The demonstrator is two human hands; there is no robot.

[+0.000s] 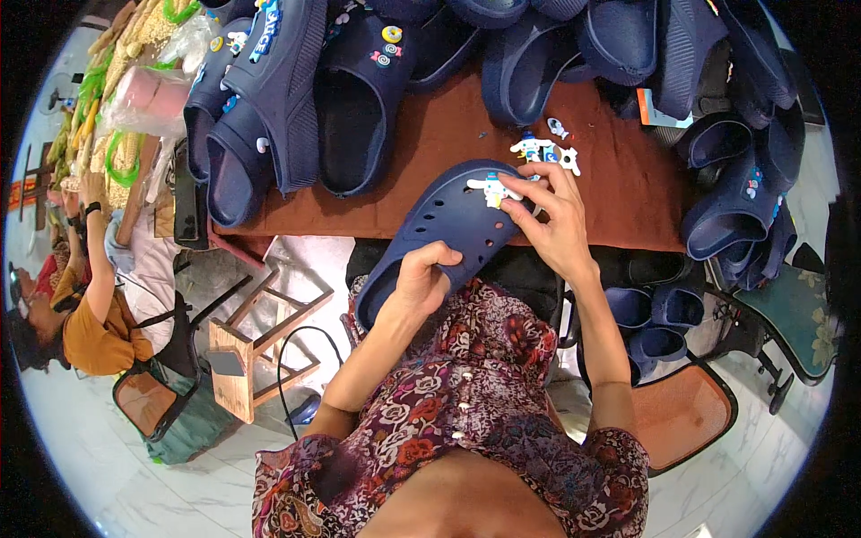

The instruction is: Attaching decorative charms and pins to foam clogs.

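Note:
A navy clog [459, 226] with ventilation holes is tilted in front of me at the table's near edge, its toe up and to the right. My left hand [420, 285] grips it by the side, thumb over the upper. At the toe, my right hand [554, 220] pinches a white cartoon shoe charm [489, 188] against the clog's top. Whether the charm's stem sits in a hole cannot be seen. Just beyond the toe, several loose charms [529, 146] lie on the brown cloth.
The brown-clothed table [628, 184] carries charm-decorated clogs [359, 108] at left and a navy clog pile [619, 40] along the back and right. Below stand a wooden stool [235, 394] with a phone [226, 363], a chair [686, 417] and more clogs [659, 348]. Another person [103, 323] works at left.

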